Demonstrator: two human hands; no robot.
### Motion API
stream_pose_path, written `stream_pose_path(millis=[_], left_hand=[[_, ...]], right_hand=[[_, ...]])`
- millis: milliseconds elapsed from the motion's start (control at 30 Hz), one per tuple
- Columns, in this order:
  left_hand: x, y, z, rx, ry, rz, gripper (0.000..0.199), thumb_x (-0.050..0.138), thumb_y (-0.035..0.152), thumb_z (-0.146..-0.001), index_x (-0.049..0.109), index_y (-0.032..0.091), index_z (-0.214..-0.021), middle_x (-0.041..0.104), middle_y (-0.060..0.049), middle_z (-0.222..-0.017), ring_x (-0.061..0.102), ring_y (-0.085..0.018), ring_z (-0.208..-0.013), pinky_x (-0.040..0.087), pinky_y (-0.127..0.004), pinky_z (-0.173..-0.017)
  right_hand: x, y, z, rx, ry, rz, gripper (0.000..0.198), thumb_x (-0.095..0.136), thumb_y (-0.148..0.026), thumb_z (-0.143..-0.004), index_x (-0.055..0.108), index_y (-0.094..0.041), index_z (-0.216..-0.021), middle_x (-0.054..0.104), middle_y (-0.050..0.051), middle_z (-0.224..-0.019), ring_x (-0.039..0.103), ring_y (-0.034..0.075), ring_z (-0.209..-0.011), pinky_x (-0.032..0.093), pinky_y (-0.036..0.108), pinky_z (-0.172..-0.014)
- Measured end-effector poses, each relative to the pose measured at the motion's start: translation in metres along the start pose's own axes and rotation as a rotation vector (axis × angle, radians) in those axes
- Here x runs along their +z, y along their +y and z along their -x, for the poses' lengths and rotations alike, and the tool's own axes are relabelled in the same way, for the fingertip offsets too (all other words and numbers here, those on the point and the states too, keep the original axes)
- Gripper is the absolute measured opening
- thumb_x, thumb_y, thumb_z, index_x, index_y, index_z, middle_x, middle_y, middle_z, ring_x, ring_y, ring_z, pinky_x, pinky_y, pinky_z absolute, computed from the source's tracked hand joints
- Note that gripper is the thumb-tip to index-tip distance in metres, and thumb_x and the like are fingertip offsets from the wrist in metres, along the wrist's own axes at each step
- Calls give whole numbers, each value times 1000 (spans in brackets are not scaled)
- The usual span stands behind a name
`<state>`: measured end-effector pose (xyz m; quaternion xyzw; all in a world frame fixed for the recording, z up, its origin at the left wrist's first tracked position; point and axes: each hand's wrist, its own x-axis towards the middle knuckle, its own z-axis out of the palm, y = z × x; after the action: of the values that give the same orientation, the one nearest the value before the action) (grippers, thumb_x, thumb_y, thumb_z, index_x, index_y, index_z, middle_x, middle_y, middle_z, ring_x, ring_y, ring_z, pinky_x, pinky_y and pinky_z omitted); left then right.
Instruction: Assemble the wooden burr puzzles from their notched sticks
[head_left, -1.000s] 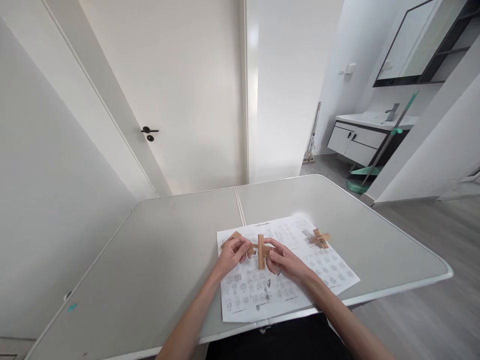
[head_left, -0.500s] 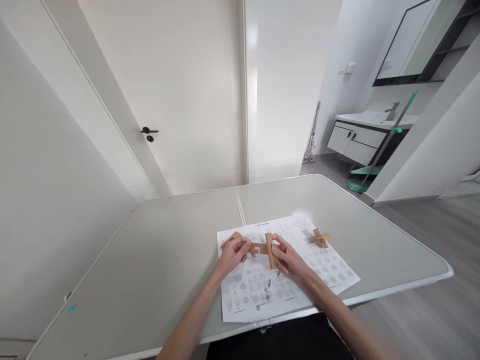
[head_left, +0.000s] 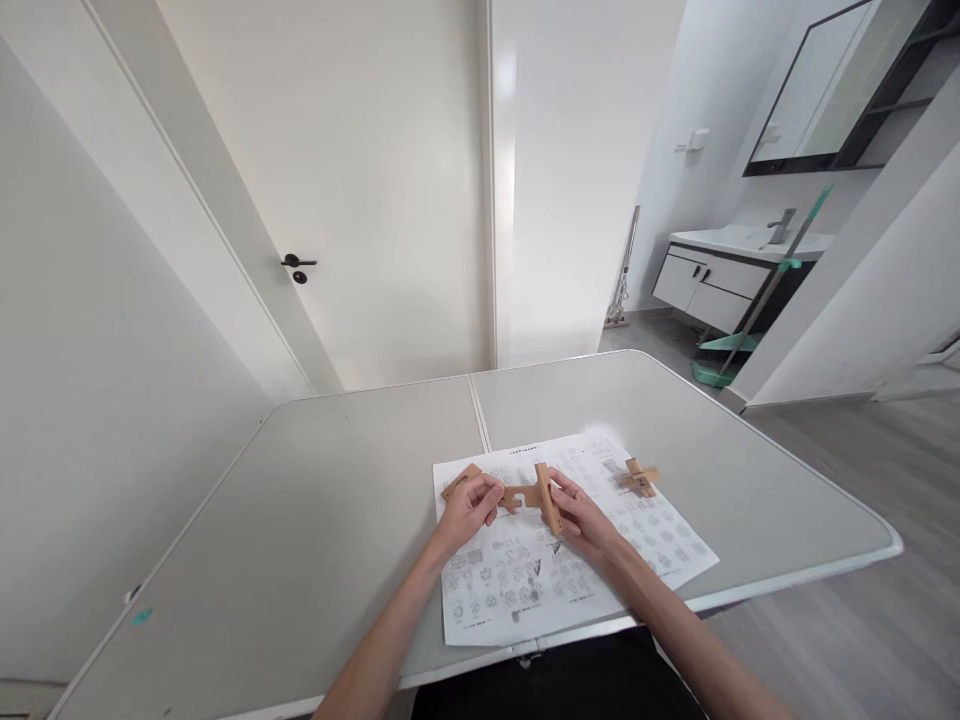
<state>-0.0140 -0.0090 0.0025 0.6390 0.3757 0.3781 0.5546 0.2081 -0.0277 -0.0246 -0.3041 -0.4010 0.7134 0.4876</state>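
Between my fingers is a flat notched wooden puzzle piece [head_left: 519, 495], its left end pinched by my left hand [head_left: 472, 505]. My right hand [head_left: 581, 512] grips an upright slotted wooden puzzle piece [head_left: 548, 498], which stands slightly tilted against the right end of the notched one. Whether the two are locked together I cannot tell. Another wooden piece [head_left: 461, 480] lies just behind my left hand, partly covered by it. Below both hands spreads a printed instruction sheet [head_left: 495, 600] with small figures. At its right side rests a cross-shaped wooden assembly [head_left: 640, 478].
The grey folding table [head_left: 337, 520] has a seam down its middle and a pale rim. Beyond it stands a closed door [head_left: 390, 200]. Back right are a sink cabinet [head_left: 712, 280] and a green dustpan [head_left: 712, 374].
The upright slotted piece in my right hand has tilted, its lower end swinging slightly right. More of the notched piece's cutout shows. My left hand has barely moved.
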Motion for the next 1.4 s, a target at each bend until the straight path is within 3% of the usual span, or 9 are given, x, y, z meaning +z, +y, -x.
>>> stream_pose_path(millis=[167,400,567,700,867,1033,1233,1400], left_hand=[[-1,-1,0,16,43,0,38,59,56,-94,59,19,-86,72,-3,-74,43,-8,-48,32,-24,-49],[6,0,0,18,33,3,39,58,56,-95,60,19,-87,73,-5,-73,44,-9,-48,33,-24,-49],[-4,-1,-1,32,158,-2,39,59,56,-95,59,18,-86,74,-5,-77,43,-8,-49,33,-23,-50],[-8,-6,-3,22,244,19,39,58,55,-95,59,18,-88,76,-7,-82,48,-8,-49,37,-23,-50],[-3,-10,-5,18,244,51,38,63,55,-92,60,18,-88,76,-7,-84,65,-14,-62,50,-27,-60],[3,-8,-3,6,204,65,36,72,53,-85,62,19,-85,75,-4,-83,71,-19,-75,57,-31,-71],[5,-8,-2,-47,191,28,40,84,48,-74,58,19,-81,73,-2,-77,72,-19,-72,57,-30,-68],[6,-14,-1,-108,120,-35,41,83,49,-75,55,19,-80,73,-2,-74,72,-19,-70,57,-29,-63]], right_hand=[[1,4,-3,-80,70,45,49,82,-59,-74,64,-23,-103,41,-8,-59,26,8,-46,25,23,-45],[-3,3,-2,-27,-50,-100,41,80,-55,-78,63,-22,-94,34,-10,-58,16,5,-43,22,21,-42],[-4,-4,-1,-133,98,-192,38,81,-52,-78,60,-22,-88,45,-6,-69,17,5,-45,21,21,-40],[-1,-3,-6,-116,226,-77,37,81,-50,-79,61,-21,-90,51,-3,-70,39,9,-51,30,21,-41],[7,1,-8,-148,159,177,37,80,-49,-81,61,-22,-98,64,2,-83,60,17,-66,49,27,-55],[11,3,-6,-181,124,322,39,75,-48,-85,59,-24,-111,68,4,-94,65,19,-73,55,32,-62],[13,5,-5,-184,80,361,38,72,-50,-86,58,-24,-111,67,4,-98,68,21,-76,58,34,-64],[18,4,-3,-154,25,409,39,68,-52,-89,60,-22,-114,70,5,-95,68,20,-73,59,36,-69]])
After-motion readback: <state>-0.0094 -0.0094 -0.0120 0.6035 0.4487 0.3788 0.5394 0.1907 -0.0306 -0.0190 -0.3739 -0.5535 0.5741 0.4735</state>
